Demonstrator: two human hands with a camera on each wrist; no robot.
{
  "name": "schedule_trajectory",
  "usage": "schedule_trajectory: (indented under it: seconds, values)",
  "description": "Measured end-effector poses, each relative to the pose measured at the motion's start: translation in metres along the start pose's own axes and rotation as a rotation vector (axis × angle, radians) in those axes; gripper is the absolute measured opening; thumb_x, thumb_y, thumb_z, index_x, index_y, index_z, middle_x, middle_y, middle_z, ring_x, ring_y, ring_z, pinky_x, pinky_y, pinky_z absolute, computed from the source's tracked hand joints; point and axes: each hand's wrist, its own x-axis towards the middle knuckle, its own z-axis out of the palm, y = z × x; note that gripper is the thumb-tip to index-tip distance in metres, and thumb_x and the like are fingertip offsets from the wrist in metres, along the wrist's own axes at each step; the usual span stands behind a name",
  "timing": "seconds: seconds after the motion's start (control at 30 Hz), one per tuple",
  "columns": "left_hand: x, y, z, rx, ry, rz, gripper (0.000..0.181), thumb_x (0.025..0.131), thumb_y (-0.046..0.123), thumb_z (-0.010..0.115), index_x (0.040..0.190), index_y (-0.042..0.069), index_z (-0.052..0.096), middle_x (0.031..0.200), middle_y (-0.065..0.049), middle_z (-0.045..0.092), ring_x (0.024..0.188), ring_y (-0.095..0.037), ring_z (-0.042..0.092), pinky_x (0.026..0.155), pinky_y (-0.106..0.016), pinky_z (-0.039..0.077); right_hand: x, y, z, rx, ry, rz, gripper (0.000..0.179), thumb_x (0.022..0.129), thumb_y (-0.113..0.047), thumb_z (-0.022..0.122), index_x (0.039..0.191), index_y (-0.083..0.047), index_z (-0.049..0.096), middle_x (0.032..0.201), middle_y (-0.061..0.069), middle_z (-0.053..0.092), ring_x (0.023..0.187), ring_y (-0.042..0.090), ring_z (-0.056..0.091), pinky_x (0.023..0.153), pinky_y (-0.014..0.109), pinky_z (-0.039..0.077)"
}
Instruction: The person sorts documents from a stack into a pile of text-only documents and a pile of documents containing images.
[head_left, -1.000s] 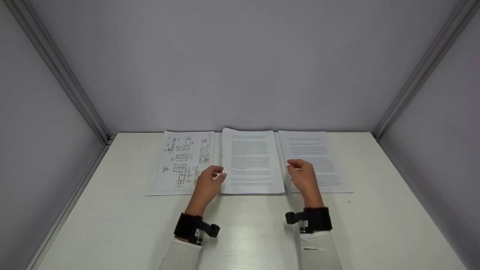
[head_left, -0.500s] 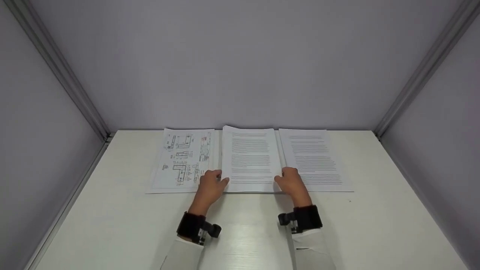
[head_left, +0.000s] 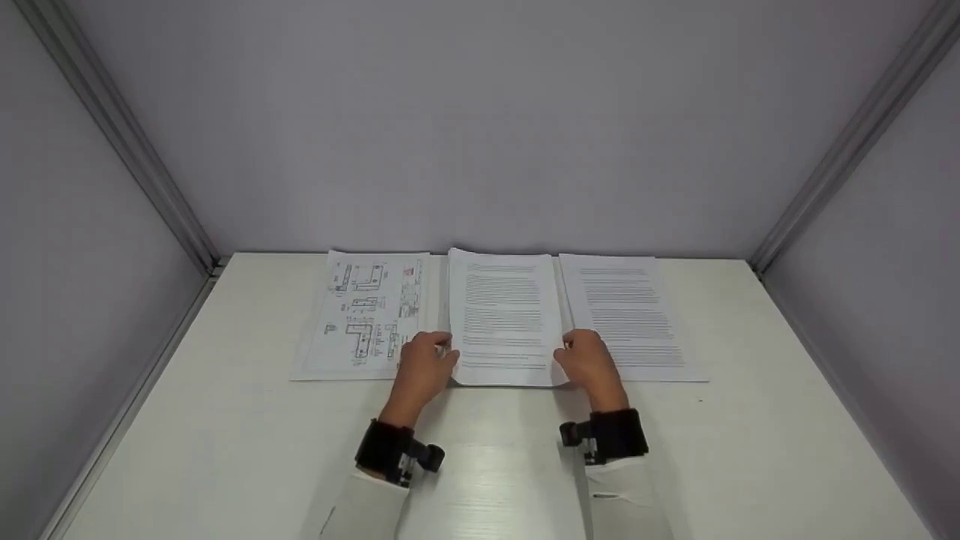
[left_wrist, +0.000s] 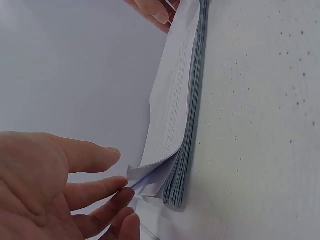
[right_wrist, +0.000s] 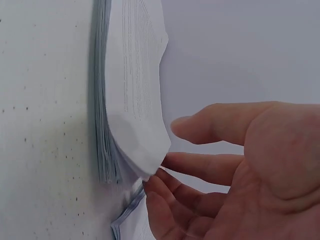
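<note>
- two pale sleeves down at the bottom edge, left sleeve (head_left: pixel 365 510) and right sleeve (head_left: pixel 626 501), over the white desk (head_left: pixel 225 427).
- just past them, black on both wrists: left wristband (head_left: pixel 381 450) and right wristband (head_left: pixel 619 433), each with a small module poking inward.
- here's the left grip (head_left: pixel 425 367)! fingertips touching the raised near-left corner of the top paper (left_wrist: pixel 170 105), thumb standing apart from it, so the hand is spread, no pinch.
- and the right grip (head_left: pixel 589 361) is its mirror: fingertips at the near-right corner, thumb clear of the paper, spread as well.
- between the two, mid-desk, the middle stack (head_left: pixel 504 315), lines of print on its face; both wrist views show that top paper curling up off a thick, layered pile on the desk, though how many sheets are raised i can't tell.
- left of it, the drawing stack (head_left: pixel 360 300), line drawings up top, the left grip covering its near-right corner.
- right of it, the text stack (head_left: pixel 630 307), partly hidden by the right grip.
- all three in a row, far edges up by the grey back wall (head_left: pixel 480 135).
</note>
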Motion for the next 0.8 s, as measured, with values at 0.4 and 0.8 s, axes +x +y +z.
schedule_trajectory:
  seconds: [0.4, 0.8]
  values:
    - [-0.0001, 0.0005, 0.0023, -0.064, 0.000, 0.045, 0.033, 0.093, 0.005, 0.066, 0.125, 0.001, 0.073, 0.109, -0.009, 0.071, 0.100, -0.024, 0.065, 0.083, -0.039, 0.056, 0.0006, 0.0031, -0.0022, -0.090, -0.006, 0.053, 0.037, 0.094, -0.004, 0.063, 0.128, 0.013, 0.066, 0.123, 0.026, 0.070, 0.095, 0.030, 0.069, 0.090, 0.049, 0.057]
    - [0.0030, -0.0033, 0.0013, -0.098, -0.009, -0.057, 0.037, 0.097, 0.013, 0.062, 0.133, 0.009, 0.067, 0.132, -0.014, 0.066, 0.122, -0.029, 0.062, 0.095, -0.045, 0.054, -0.0019, 0.0052, -0.0051, -0.060, -0.027, 0.046, 0.043, 0.096, -0.005, 0.061, 0.134, 0.013, 0.061, 0.129, 0.028, 0.066, 0.109, 0.034, 0.067, 0.098, 0.051, 0.053]
